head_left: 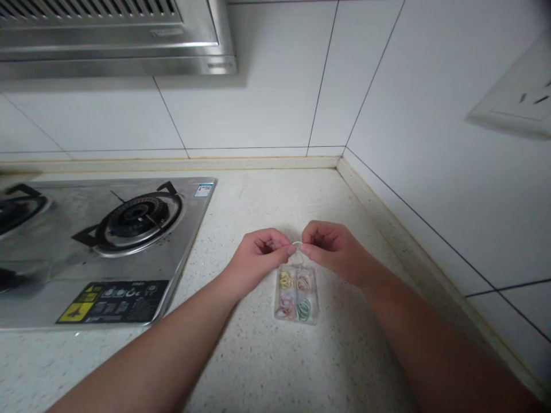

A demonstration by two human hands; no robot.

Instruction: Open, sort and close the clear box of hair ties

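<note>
A small light-green elastic band [297,243] is stretched between the fingertips of both my hands. My left hand [258,252] pinches its left end between thumb and forefinger. At its right end, my right hand [336,249] holds it in a like pinch. A faint, pale loop hangs just below; I cannot tell whether it is linked to the band. Right under my hands, on the counter, lies a clear plastic box [296,319] with several compartments. Inside are yellow bands [286,280], pale pink bands [303,283], pink bands [284,308] and green bands [303,310].
The speckled white countertop [241,355] runs back to a tiled wall [267,115]. To the left is a steel gas stove [172,275] with burners, beneath a range hood [189,57]. A socket plate [516,103] sits on the right wall.
</note>
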